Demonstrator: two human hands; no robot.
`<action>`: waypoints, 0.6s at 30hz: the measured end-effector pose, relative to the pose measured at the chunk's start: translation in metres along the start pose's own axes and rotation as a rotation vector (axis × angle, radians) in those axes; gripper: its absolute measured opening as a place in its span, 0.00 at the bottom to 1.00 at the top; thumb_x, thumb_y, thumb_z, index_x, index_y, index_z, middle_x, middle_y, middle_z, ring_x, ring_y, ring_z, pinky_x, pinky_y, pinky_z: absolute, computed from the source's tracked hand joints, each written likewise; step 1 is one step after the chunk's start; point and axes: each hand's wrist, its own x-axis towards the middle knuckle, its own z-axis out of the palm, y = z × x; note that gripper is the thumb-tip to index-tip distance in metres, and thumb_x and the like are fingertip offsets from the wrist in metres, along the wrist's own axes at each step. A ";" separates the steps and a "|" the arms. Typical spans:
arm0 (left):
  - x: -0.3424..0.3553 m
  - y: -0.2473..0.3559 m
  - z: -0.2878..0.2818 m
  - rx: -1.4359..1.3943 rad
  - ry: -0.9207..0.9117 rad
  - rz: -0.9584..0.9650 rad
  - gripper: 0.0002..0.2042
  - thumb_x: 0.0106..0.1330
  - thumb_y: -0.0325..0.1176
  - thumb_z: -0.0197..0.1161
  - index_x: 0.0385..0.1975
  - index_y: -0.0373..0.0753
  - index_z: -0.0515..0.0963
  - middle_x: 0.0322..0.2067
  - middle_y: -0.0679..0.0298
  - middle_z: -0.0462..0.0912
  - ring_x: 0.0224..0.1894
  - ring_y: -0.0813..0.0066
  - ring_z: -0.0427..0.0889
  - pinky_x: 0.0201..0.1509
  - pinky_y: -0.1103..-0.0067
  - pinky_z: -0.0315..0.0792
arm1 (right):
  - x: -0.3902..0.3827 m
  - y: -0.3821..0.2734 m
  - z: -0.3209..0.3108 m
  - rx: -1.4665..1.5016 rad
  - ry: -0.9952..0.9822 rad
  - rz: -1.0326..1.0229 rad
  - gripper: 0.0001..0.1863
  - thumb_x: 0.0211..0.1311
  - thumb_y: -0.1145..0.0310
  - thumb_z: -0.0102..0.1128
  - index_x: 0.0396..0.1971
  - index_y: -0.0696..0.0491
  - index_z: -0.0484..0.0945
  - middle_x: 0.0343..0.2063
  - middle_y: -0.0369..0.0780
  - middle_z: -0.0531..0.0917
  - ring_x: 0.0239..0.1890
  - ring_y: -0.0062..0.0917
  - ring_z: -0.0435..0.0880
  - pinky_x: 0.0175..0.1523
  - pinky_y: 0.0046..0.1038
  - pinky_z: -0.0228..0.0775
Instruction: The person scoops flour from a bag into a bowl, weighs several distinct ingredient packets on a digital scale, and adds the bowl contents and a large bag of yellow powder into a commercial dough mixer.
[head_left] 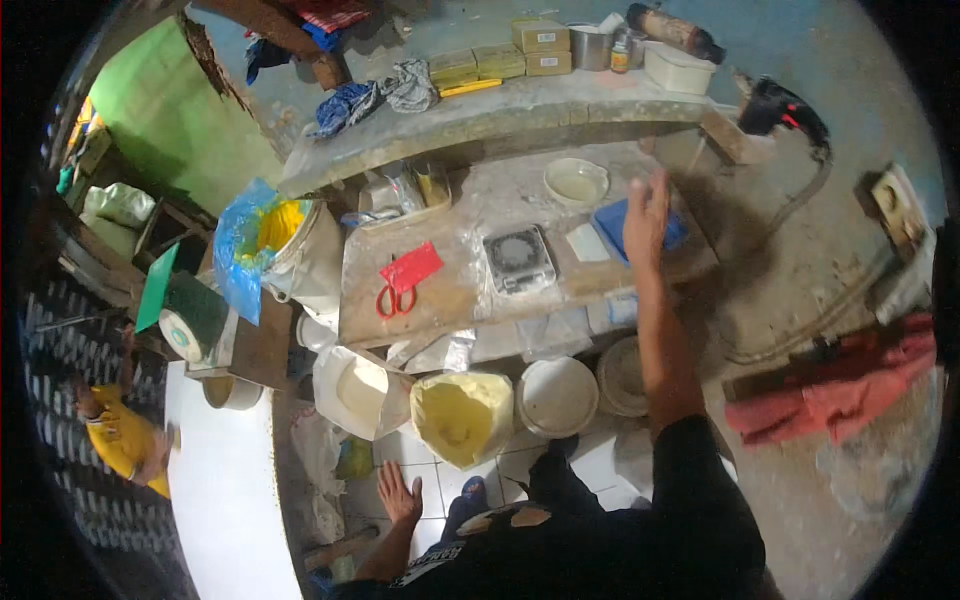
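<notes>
Right hand point(647, 215) reads open on my feed: fingers extended, no visible hold on anything. It's over the blue pad point(675, 232), which sits right under it on the surface point(455, 285). I can't tell if they touch. If they do, a sideways drag would slide the pad.

Just left of that hand: white square point(588, 242). Looks light, so a knuckle brush could shift it.

Left and slightly beyond: shallow bowl point(577, 182). Can't tell what's in it. A fast leftward swing could clip the rim and tip it.

Further left: scale point(518, 260). I'd expect a bump or a leaning wrist to throw its reading.

Well left: red packet point(425, 262) lying against the scissors point(396, 299). Pull one carelessly and the other likely comes too, maybe off the near edge.

Nearer the body, below the surface: open sack of yellow powder point(462, 418). Anything knocked off could land in it.

Farthest from the right hand: left hand point(400, 495), low, fingers spread, empty. Swung up carelessly, it could catch the sack.
</notes>
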 end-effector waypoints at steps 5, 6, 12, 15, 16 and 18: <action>-0.044 0.045 -0.001 -0.017 -0.019 -0.262 0.36 0.67 0.52 0.52 0.70 0.39 0.52 0.71 0.51 0.50 0.72 0.46 0.45 0.72 0.57 0.45 | 0.086 0.151 0.078 -0.439 -0.421 0.102 0.28 0.66 0.50 0.49 0.52 0.60 0.75 0.48 0.53 0.79 0.52 0.47 0.77 0.60 0.38 0.66; -0.049 0.056 0.006 -0.032 -0.015 -0.282 0.36 0.67 0.52 0.52 0.70 0.39 0.52 0.70 0.51 0.51 0.72 0.46 0.46 0.72 0.57 0.45 | 0.102 0.179 0.094 -0.568 -0.414 0.037 0.29 0.64 0.49 0.52 0.49 0.62 0.76 0.43 0.56 0.81 0.49 0.50 0.79 0.58 0.39 0.67; -0.033 0.150 -0.001 -0.111 0.035 -0.213 0.35 0.64 0.44 0.59 0.68 0.36 0.55 0.69 0.47 0.52 0.71 0.43 0.48 0.73 0.58 0.47 | 0.145 0.279 0.159 -0.880 -0.526 0.053 0.31 0.52 0.46 0.59 0.48 0.56 0.79 0.50 0.51 0.79 0.50 0.47 0.79 0.55 0.43 0.71; -0.024 0.172 -0.009 -0.088 0.113 -0.173 0.33 0.66 0.45 0.57 0.67 0.37 0.57 0.67 0.45 0.56 0.69 0.39 0.53 0.70 0.55 0.51 | 0.149 0.265 0.174 -0.753 -0.764 0.122 0.26 0.49 0.53 0.60 0.43 0.58 0.79 0.42 0.52 0.81 0.42 0.43 0.82 0.48 0.41 0.74; -0.013 0.177 -0.008 -0.113 0.121 -0.162 0.32 0.66 0.45 0.57 0.67 0.37 0.58 0.67 0.45 0.56 0.69 0.39 0.53 0.70 0.55 0.51 | 0.157 0.275 0.173 -0.707 -0.792 0.148 0.23 0.49 0.57 0.60 0.41 0.58 0.79 0.37 0.51 0.82 0.37 0.41 0.83 0.44 0.40 0.75; 0.003 0.180 -0.005 -0.167 0.130 -0.148 0.32 0.66 0.46 0.56 0.67 0.37 0.59 0.67 0.45 0.56 0.69 0.39 0.53 0.70 0.55 0.51 | 0.160 0.286 0.174 -0.579 -0.828 0.224 0.18 0.50 0.62 0.59 0.38 0.59 0.80 0.30 0.49 0.83 0.30 0.37 0.83 0.38 0.38 0.76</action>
